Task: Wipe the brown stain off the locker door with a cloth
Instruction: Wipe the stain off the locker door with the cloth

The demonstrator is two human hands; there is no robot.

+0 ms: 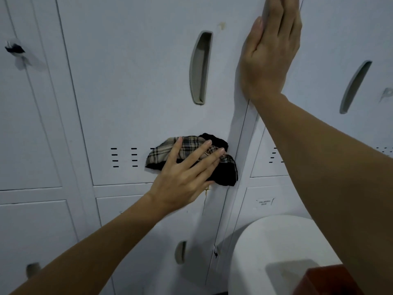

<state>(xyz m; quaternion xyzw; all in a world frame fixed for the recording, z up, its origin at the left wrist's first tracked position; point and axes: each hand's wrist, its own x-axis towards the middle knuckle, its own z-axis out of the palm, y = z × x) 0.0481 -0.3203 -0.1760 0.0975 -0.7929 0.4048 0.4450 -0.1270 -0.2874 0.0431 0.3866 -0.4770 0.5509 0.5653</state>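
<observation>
Low on the locker door (pixel 138 92), near its bottom right corner: cloth (pixel 225 173), bunched, plaid on one face and black on the other, pinned to the metal under the left hand (pixel 182 177). Fingers (pixel 202 150) spread and straight, palm down on the fabric, not curled round it; pressing, not gripping. Overlaps the end of a row of vent slots (pixel 124 157).

Just below the cloth's lower edge, peeking out by the heel of that hand: brown stain (pixel 206 191), thin, trailing down across the gap onto the door beneath. Higher up, beside the top of the recessed handle (pixel 201 67), a faint brownish fleck (pixel 222 25); hard to tell whether dirt or chipped paint.

Up at the door's right edge: right hand (pixel 270 56), open and flat, fingers together, laid against the metal, probably bracing the door shut against the rubbing.

Soft, light and floppy, to judge by the folds. No shape of its own, so likely to slide or unroll under a flat palm on smooth painted metal. Better gathered into a wad, fingertips hooked over the upper edge and thumb tucked beneath, or else pressed hard through the middle of the bundle. Nothing fragile about it; safe to scrub firmly. Thin sheet door probably prone to flex and rattle, hence worth bracing.

Off to the lower right, well apart from the work: white rounded lid (pixel 276 252), purpose unclear.
</observation>
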